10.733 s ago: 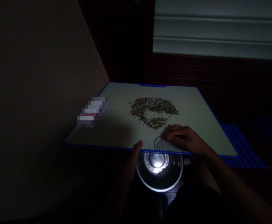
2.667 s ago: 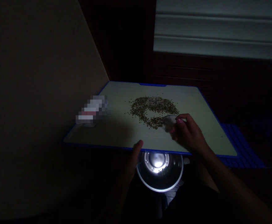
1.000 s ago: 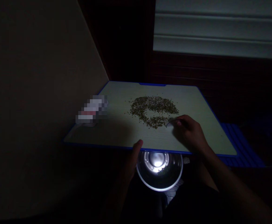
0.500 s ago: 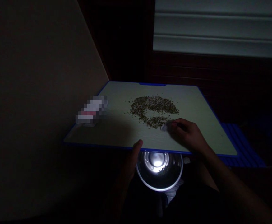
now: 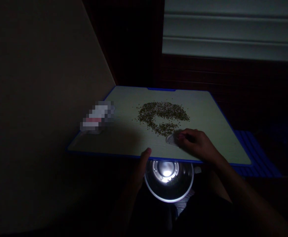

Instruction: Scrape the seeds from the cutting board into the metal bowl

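A loose patch of small greenish-brown grains [image 5: 148,113], curved around a bare spot, lies on a pale blue-rimmed board [image 5: 222,141]. My right hand [image 5: 199,143] is closed around a small whitish, see-through flat piece [image 5: 171,139]; its exact kind is unclear. That piece rests at the near edge of the grains. The thumb of my left hand [image 5: 142,164] lies over the board's near rim, with the fingers hidden underneath. Just below that rim, a shiny metal pot [image 5: 167,197] holds a few dark grains at its bottom.
A blurred-out white and red packet [image 5: 96,115] sits at the board's left edge. Close on the left rises a plain wall [image 5: 47,82]. Blue striped cloth or matting [image 5: 254,154] shows at the right. The surroundings are very dark.
My right hand has drawn the see-through piece slightly towards me and left, and more of its flat face shows. My left hand and the pot stay put.
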`<state>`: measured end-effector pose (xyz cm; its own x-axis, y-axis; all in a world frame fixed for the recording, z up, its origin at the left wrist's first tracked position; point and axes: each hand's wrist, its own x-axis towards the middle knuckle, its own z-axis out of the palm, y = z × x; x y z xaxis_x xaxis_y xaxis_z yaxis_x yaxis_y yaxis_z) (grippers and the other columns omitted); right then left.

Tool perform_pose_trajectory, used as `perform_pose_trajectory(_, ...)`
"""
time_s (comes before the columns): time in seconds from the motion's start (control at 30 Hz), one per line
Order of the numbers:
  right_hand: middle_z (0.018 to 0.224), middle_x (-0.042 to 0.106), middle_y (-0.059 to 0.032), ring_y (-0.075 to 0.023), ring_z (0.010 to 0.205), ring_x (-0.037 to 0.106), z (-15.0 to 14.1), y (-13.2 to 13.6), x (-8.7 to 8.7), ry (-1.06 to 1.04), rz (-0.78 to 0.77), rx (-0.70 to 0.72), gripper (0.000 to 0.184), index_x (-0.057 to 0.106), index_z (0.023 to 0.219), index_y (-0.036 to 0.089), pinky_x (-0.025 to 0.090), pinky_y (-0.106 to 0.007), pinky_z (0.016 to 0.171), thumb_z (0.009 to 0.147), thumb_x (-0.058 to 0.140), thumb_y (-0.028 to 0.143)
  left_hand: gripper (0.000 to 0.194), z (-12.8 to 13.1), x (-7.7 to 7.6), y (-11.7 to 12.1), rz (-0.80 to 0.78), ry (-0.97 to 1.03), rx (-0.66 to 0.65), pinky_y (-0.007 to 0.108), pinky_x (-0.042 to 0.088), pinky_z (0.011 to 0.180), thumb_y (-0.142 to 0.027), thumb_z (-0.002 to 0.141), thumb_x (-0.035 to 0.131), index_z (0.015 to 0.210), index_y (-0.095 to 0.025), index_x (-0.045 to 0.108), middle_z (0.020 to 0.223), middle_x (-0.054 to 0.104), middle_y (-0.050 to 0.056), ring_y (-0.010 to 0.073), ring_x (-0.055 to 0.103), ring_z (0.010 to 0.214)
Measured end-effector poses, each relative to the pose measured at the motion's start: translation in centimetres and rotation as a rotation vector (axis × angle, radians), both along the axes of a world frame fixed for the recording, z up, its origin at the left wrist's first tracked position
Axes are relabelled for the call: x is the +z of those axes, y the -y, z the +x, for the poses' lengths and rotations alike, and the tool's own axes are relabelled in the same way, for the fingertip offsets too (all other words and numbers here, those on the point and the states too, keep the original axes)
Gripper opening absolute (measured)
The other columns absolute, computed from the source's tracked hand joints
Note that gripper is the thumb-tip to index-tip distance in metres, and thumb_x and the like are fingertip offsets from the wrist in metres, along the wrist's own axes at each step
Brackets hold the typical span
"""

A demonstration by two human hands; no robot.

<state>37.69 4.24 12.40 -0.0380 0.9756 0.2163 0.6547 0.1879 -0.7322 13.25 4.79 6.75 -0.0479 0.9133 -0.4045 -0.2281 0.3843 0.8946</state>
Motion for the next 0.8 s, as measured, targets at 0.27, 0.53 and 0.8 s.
perform_pose_trajectory(0.27,0.074,0.070,0.0000,-0.0161,0.066,0.061,-0.04,0.00,0.31,0.054,0.024,0.122,0.018,0.071,0.082,0.022,0.047,-0.032,0.069,0.092,0.061,0.032,0.058,-0.22,-0.35,-0.04,0.050,-0.036,0.021,0.042,0.035,0.118,-0.050,0.077,0.080,0.129,-0.027,0.065,0.128,0.072,0.006,0.0308,0.054,0.136)
perform_pose_trajectory(0.53,0.082,0.073,-0.0005,-0.0182,0.076,0.065,-0.15,0.22,0.86,0.157,0.054,0.236,0.017,0.074,0.094,0.024,0.046,-0.036,0.079,0.095,0.064,0.038,0.040,0.04,0.08,-0.04,0.017,-0.001,-0.003,0.043,0.036,0.117,-0.049,0.080,0.077,0.113,-0.026,0.073,0.121,0.075,0.006,0.0315,0.058,0.131)
perform_pose_trajectory(0.8,0.107,0.078,-0.0007,-0.0199,0.092,0.070,-0.17,0.34,1.03,0.139,0.035,0.343,0.019,0.073,0.113,0.029,0.045,-0.042,0.092,0.098,0.063,0.034,0.047,-0.04,0.01,0.05,-0.008,0.039,-0.049,0.040,0.036,0.117,-0.052,0.081,0.076,0.117,-0.022,0.070,0.127,0.072,0.008,0.0306,0.054,0.135)
